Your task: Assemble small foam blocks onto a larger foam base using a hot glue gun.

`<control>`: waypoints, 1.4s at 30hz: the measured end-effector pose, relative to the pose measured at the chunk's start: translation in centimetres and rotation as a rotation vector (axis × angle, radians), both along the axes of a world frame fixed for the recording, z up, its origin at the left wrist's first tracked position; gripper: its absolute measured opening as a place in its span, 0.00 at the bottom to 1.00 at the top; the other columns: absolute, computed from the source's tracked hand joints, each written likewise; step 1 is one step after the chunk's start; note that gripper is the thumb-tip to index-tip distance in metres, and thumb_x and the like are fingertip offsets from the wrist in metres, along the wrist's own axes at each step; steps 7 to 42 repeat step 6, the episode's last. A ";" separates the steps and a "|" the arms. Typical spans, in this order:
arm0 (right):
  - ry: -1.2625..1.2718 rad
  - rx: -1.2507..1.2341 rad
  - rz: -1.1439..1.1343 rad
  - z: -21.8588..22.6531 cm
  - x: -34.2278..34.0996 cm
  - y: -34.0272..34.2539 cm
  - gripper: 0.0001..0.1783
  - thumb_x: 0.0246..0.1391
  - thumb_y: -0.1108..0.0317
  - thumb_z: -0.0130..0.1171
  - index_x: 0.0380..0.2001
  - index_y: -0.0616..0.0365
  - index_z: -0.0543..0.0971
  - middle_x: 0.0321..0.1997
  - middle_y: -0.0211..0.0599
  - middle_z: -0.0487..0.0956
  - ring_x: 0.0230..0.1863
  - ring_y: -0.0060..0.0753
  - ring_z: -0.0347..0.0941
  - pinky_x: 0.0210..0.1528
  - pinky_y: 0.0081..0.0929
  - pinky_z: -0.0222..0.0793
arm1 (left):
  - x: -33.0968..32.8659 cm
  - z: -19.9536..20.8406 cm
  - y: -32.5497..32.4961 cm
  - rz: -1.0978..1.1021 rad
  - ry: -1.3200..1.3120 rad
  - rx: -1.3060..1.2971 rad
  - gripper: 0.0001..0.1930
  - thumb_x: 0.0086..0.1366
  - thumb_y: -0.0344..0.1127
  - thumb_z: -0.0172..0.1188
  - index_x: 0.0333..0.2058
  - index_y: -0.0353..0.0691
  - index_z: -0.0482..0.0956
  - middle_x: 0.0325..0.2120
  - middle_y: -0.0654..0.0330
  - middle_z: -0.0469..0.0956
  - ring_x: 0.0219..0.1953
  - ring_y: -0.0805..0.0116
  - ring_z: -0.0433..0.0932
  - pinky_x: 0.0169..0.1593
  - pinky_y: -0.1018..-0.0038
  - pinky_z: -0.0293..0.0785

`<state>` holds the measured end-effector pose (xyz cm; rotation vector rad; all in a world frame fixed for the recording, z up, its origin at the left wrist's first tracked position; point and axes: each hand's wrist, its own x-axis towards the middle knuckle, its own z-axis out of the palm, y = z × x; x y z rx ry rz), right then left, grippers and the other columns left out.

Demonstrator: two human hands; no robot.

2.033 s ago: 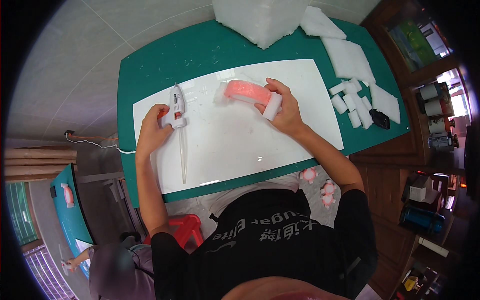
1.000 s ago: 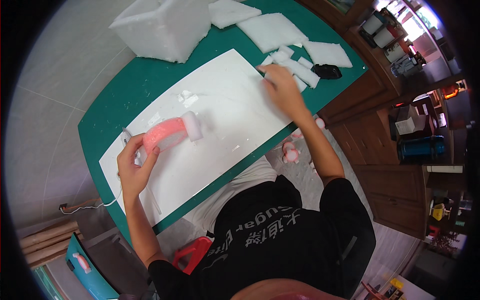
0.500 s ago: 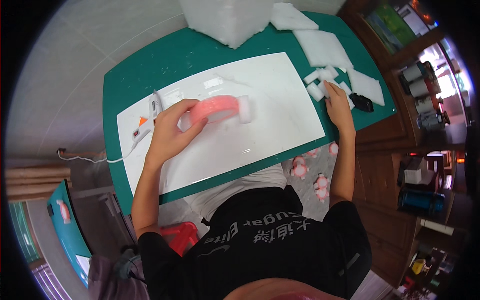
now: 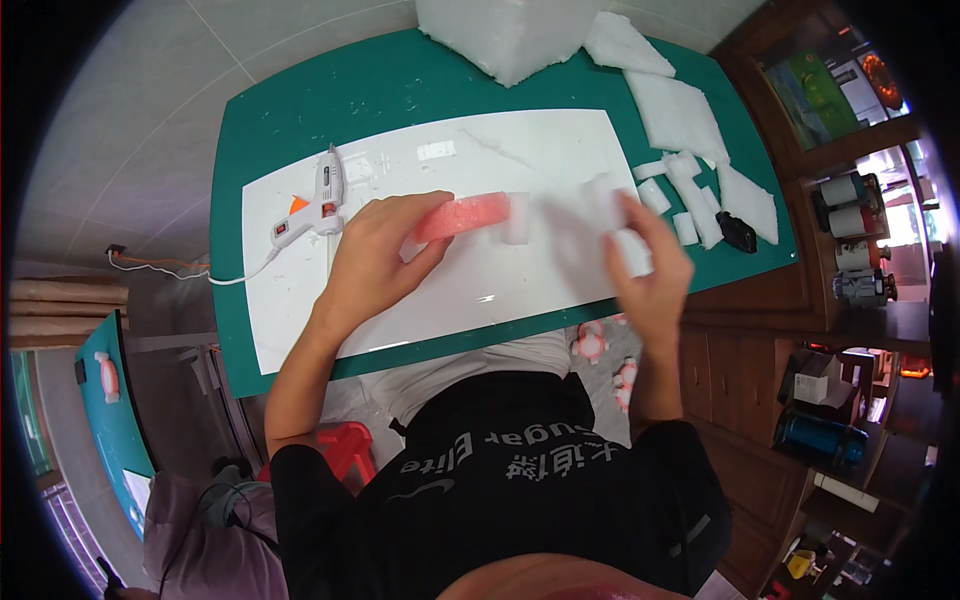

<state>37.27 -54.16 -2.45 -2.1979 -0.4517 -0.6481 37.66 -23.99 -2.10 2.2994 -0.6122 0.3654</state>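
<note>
My left hand (image 4: 372, 250) is closed round the near side of a pink foam ring (image 4: 472, 216), held up over the white board (image 4: 400, 310). A small white foam block (image 4: 518, 218) sits against the ring's right end. To the right, my right hand (image 4: 655, 275) pinches a white foam piece (image 4: 632, 252), smeared by motion, so I cannot tell whether it is one piece or two. On the board beside my left hand lies a white glue gun (image 4: 326, 190) with an orange part, its tip pointing away from me.
A large white foam block (image 4: 508, 40) stands at the far edge of the green table (image 4: 330, 105). Foam sheets (image 4: 682, 115), several small foam strips (image 4: 685, 185) and a black object (image 4: 738, 233) lie at right. A red stool (image 4: 345, 450) and pink-and-white foam shapes (image 4: 590, 342) are below.
My right hand has come from the pile of small foam pieces leftward over the board, carrying white foam. My left hand still holds the ring, now turned more edge-on.
</note>
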 end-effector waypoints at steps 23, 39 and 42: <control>-0.026 0.189 0.201 -0.2 -2.6 7.4 0.25 0.42 0.79 0.64 0.49 0.64 0.79 0.50 0.46 0.81 0.47 0.46 0.79 0.50 0.33 0.74 | -1.0 -0.2 -0.7 0.062 -0.124 0.056 0.21 0.53 0.27 0.67 0.48 0.39 0.78 0.43 0.55 0.82 0.41 0.56 0.79 0.47 0.68 0.72; -0.026 0.189 0.201 -0.2 -2.6 7.4 0.25 0.42 0.79 0.64 0.49 0.64 0.79 0.50 0.46 0.81 0.47 0.46 0.79 0.50 0.33 0.74 | -1.0 -0.2 -0.7 0.062 -0.124 0.056 0.21 0.53 0.27 0.67 0.48 0.39 0.78 0.43 0.55 0.82 0.41 0.56 0.79 0.47 0.68 0.72; -0.026 0.189 0.201 -0.2 -2.6 7.4 0.25 0.42 0.79 0.64 0.49 0.64 0.79 0.50 0.46 0.81 0.47 0.46 0.79 0.50 0.33 0.74 | -1.0 -0.2 -0.7 0.062 -0.124 0.056 0.21 0.53 0.27 0.67 0.48 0.39 0.78 0.43 0.55 0.82 0.41 0.56 0.79 0.47 0.68 0.72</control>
